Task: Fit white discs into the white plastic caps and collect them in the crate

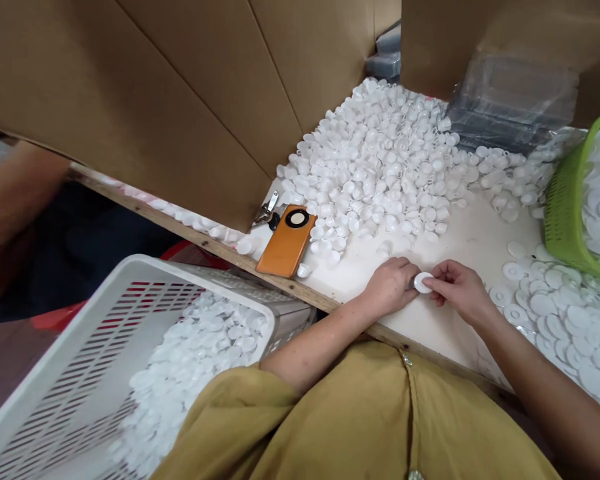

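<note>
Between the thumb and fingers of my right hand (457,288) is a small white disc (423,283), like a toy saucer. My left hand (393,283) is closed right beside it, fingers curled. A dark grey edge shows at its fingertips, but what it grips is hidden. Both hands are close together above the white tabletop (350,280). More flat white discs (555,307) lie spread to the right of my right hand. Beyond my hands is a large heap of small white cups (380,160), some with little handles.
An orange phone (283,248) lies near the table edge, with a nail clipper (267,210) behind it. A white basket (135,267) of small white pieces stands lower left. A green basket (570,200) and clear plastic packs (515,100) are right. Cardboard (180,100) walls the left; another person's arm (25,187) shows beyond.
</note>
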The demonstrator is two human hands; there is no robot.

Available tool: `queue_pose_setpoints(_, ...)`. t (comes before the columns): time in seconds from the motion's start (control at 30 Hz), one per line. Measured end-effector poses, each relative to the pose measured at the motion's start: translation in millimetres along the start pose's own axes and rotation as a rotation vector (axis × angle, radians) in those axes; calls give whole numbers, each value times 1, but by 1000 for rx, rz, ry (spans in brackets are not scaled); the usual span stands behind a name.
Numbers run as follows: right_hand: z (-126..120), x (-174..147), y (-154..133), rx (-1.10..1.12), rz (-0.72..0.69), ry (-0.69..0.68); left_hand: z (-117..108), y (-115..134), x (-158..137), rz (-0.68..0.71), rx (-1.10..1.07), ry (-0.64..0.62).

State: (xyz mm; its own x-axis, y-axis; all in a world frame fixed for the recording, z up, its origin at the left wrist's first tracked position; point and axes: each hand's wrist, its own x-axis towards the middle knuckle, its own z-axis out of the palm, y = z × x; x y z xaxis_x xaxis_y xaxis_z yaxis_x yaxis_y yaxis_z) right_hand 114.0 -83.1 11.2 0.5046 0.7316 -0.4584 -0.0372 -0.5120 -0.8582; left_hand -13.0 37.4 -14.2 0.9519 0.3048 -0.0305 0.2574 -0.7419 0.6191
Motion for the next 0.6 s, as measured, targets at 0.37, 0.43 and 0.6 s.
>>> queue_pose_setpoints(0.37, 0, 23, -5, -108, 159, -100, -27, -2, 6, -58, -130, -203)
queue_pose_setpoints(0.43, 0, 26, -9, -144, 180, -131, -33, -2, 13, -109, -114, -275)
queue_pose_setpoints(0.6, 0, 30, -12, -191, 184, -146, -37, 2, 27, -187, 30, -378)
